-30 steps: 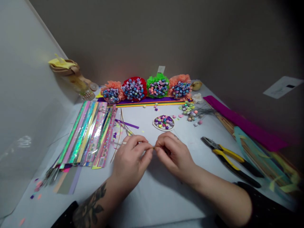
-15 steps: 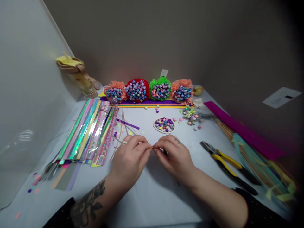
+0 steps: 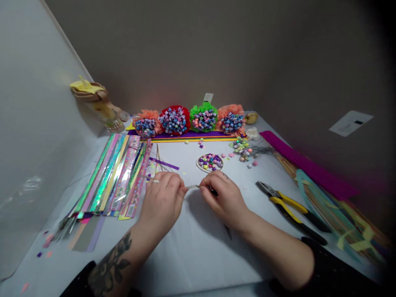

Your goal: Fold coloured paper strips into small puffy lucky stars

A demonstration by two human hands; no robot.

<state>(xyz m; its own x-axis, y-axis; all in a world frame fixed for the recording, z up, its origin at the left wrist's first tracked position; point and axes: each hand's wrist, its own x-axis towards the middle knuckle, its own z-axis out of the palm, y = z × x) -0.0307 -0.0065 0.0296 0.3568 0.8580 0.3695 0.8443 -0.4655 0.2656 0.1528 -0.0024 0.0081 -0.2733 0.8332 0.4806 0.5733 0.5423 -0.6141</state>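
Note:
A narrow pale paper strip stretches between my two hands above the table. My left hand pinches it, and a length of the strip sticks out past the knuckles on the left. The other end is pinched in the fingertips of my right hand. Something dark shows inside the right palm, and a pointed dark tip pokes out below that hand; its kind is mostly hidden. Just beyond the hands lies a small oval dish of folded paper stars.
Packs of shiny paper strips lie at left. Yellow-black pliers rest at right, near sticks with ribbons and magenta paper. Several star bouquets line the back. A bottle stands back left.
My hands have drawn apart, so a short stretch of the strip now shows between them. The pointed dark tip under my right hand has come into clearer view. The camera view has shifted slightly.

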